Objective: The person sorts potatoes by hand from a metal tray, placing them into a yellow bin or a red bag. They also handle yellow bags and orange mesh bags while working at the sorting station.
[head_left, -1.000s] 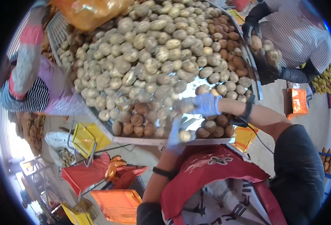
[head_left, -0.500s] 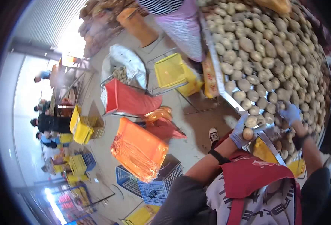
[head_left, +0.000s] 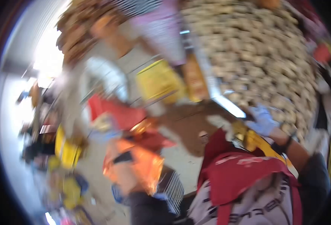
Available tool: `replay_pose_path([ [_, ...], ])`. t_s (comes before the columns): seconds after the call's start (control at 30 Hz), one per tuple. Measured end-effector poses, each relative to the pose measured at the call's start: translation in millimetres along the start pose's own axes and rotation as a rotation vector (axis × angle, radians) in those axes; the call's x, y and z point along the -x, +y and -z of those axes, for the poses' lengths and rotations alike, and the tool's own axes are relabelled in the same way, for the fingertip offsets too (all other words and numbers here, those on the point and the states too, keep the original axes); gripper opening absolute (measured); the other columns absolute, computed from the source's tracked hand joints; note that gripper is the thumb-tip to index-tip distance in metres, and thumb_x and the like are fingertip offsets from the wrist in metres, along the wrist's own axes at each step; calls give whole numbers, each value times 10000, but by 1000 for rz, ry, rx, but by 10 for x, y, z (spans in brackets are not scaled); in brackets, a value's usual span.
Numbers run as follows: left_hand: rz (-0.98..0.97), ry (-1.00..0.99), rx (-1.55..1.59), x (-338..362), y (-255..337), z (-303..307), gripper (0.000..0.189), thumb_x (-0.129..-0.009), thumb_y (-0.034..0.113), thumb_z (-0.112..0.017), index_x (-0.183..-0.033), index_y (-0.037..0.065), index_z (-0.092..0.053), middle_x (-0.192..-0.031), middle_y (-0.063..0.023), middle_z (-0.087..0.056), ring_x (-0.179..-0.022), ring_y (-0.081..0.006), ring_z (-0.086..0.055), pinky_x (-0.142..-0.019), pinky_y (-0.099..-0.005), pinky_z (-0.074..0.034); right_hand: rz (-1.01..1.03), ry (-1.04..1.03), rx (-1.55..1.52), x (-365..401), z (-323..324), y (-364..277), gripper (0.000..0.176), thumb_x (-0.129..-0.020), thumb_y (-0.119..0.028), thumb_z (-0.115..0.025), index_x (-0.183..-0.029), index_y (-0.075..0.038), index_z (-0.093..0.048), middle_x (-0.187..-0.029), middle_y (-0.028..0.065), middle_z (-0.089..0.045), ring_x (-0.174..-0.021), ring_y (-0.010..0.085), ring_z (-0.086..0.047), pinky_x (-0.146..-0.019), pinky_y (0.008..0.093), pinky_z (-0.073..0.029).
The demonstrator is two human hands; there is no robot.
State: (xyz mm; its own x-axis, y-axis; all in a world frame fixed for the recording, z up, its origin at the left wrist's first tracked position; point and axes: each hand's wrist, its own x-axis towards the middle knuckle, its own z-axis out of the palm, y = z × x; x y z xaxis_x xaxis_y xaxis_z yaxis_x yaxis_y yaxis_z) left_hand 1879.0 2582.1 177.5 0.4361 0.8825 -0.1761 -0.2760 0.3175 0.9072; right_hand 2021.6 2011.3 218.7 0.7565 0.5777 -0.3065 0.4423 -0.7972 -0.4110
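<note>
My left hand (head_left: 111,134), in a pale blue glove, is stretched far out to the left, closed around a pale potato (head_left: 102,123). It is over the red sack (head_left: 115,114), just above the orange sack (head_left: 150,161); motion blur hides whether it touches either. My right hand (head_left: 264,120), gloved too, is at the near edge of the big potato heap (head_left: 255,56), by the end of the metal rim (head_left: 229,105). Its fingers look spread, and I make out nothing in them.
A yellow sack on a frame (head_left: 160,80) and a white sack (head_left: 105,77) stand on the floor beyond the red one. A blue crate (head_left: 171,191) sits below the orange sack. Yellow crates (head_left: 66,150) and blurred people are at the far left.
My left hand has swung from the heap's edge out left to the red sack, with a potato in it. My right hand has shifted left along the heap's near edge. The view has turned.
</note>
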Motion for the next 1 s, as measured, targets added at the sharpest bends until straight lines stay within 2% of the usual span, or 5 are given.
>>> replay_pose_path([
  [0.23, 204, -108, -509, -336, -946, -740, 429, -854, 249, -537, -1204, 7, -481, -1138, -112, -553, -917, -227, -586, -791, -346, -489, -301, 346, 407, 809, -706, 1246, 572, -776, -356, -605, -1314, -230, -456, -1407, 153, -351, -1222, 325, -425, -968, 583, -303],
  [0.4, 439, -843, -448, 1163, -1725, -1508, 437, -855, 136, -547, -1257, -15, -467, -1218, -129, -536, -952, -233, -586, -841, -358, -482, -177, 340, 403, 1380, -779, 1737, 564, -784, -354, -595, -1321, -290, -434, -1450, 139, -296, -1299, 292, -346, -1015, 606, -239],
  [0.57, -309, -1751, -800, 3863, -2053, -2447, 394, -734, 106, -693, -1104, 48, -570, -1082, -155, -577, -1054, -314, -545, -897, -389, -448, -32, 308, 321, 2101, -732, 2085, 538, -768, -341, -600, -1287, -283, -472, -1424, 143, -335, -1279, 297, -374, -1007, 558, -306],
  [0.77, -836, -1659, -1187, 4904, -2570, -3026, 499, -747, 257, -682, -1178, 85, -501, -1188, -179, -495, -1079, -375, -510, -864, -422, -456, -423, 504, 1, 2023, 226, 3056, 536, -786, -362, -579, -1287, -197, -487, -1358, 182, -388, -1279, 380, -348, -1055, 510, -276],
  [1.0, -590, -1786, -1526, 5941, -2844, -4006, 413, -729, 272, -698, -1079, 98, -564, -1127, -191, -490, -994, -359, -552, -798, -439, -480, -253, 372, 147, 2259, -322, 3361, 539, -816, -366, -574, -1316, -210, -447, -1380, 125, -379, -1325, 344, -285, -1055, 538, -241],
])
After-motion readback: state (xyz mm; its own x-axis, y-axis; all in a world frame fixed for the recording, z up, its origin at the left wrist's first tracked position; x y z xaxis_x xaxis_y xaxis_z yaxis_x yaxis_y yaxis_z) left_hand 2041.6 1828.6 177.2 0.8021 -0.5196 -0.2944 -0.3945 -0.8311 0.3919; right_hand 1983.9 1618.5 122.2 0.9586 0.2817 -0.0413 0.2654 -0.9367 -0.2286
